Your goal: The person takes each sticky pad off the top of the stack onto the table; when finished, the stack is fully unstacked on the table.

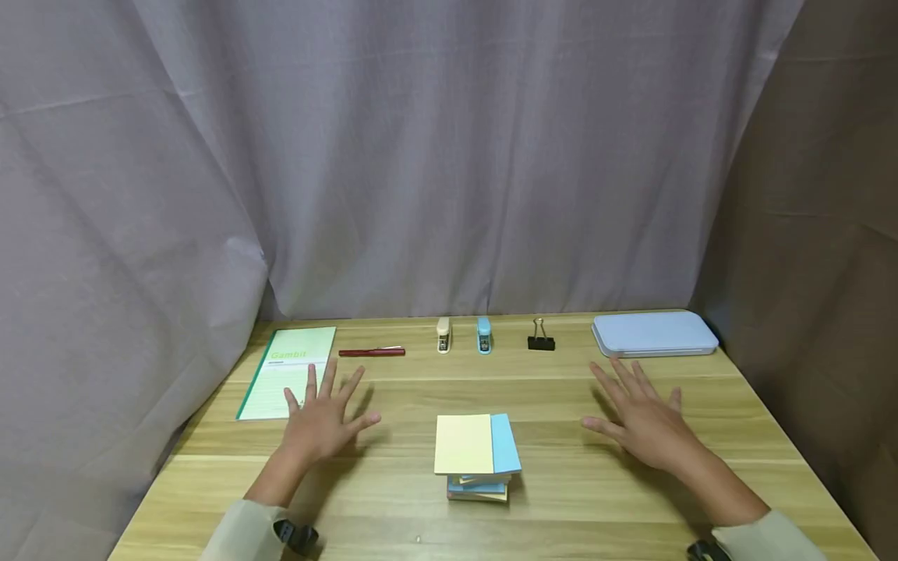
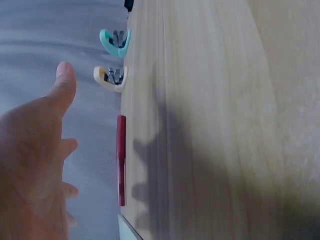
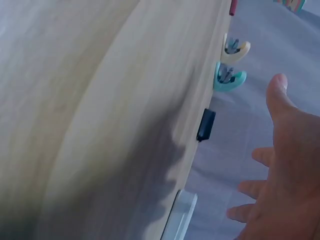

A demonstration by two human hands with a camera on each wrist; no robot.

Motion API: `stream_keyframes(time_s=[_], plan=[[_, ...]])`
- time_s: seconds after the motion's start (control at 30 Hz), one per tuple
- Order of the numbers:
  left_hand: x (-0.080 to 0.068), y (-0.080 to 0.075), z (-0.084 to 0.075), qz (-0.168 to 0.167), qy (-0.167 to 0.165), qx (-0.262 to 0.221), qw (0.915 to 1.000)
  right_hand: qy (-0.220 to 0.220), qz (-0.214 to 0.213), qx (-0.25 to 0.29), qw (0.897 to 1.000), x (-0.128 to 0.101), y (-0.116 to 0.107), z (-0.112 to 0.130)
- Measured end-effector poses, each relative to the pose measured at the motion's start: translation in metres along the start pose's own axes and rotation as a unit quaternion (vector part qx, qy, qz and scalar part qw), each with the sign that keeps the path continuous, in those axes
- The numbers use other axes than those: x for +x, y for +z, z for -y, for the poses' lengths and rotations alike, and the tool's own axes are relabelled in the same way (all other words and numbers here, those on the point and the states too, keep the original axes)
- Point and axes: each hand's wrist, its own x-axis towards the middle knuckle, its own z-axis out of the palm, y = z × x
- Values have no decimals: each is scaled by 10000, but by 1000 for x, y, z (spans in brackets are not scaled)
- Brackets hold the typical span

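Both hands hover over the wooden table with fingers spread and nothing in them. The left hand [image 1: 321, 425] is just in front of a pale green notebook [image 1: 295, 370], its fingertips overlapping the notebook's edge in the head view. A dark red pen [image 1: 372, 352] lies beyond those fingers. On the other side, the right hand [image 1: 648, 428] is in front of a light blue case [image 1: 655, 333]. Between the hands stands a stack of yellow and blue sticky notes [image 1: 464, 444], its pads slightly askew. In the left wrist view the left thumb [image 2: 62, 90] points up, apart from everything.
Along the table's back edge stand a cream stapler [image 1: 443, 335], a blue stapler [image 1: 484, 335] and a black binder clip [image 1: 541, 343] with its handles up. Grey curtain [image 1: 449, 156] hangs behind the table [image 1: 393, 514] and along both sides.
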Motion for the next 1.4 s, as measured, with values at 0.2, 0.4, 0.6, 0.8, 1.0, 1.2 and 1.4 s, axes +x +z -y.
stream_keyframes(time_s=[0.2, 0.4, 0.6, 0.8, 1.0, 1.2, 1.4], plan=[[-8, -3, -14, 142, 406, -352, 9985, -317, 0, 183, 9993, 1, -2, 19], [-20, -1, -38, 613, 1121, -1467, 9809, -683, 202, 605, 9956, 2, -4, 43], [-33, 5, -72, 1238, 1465, -3196, 9279, -1210, 531, 1267, 9831, 4, -6, 72], [-37, 18, -101, 1550, 1556, -4445, 8684, -1632, 1218, 2132, 9555, 9, 0, 104], [-38, 30, -117, 1582, 1402, -5373, 8165, -1688, 1400, 2641, 9392, 13, 13, 130], [-39, 36, -126, 1573, 1048, -5725, 7978, -1596, 1195, 2697, 9421, 12, 24, 140], [-40, 39, -128, 1521, 1002, -5700, 8012, -1586, 1082, 2745, 9422, 11, 26, 141]])
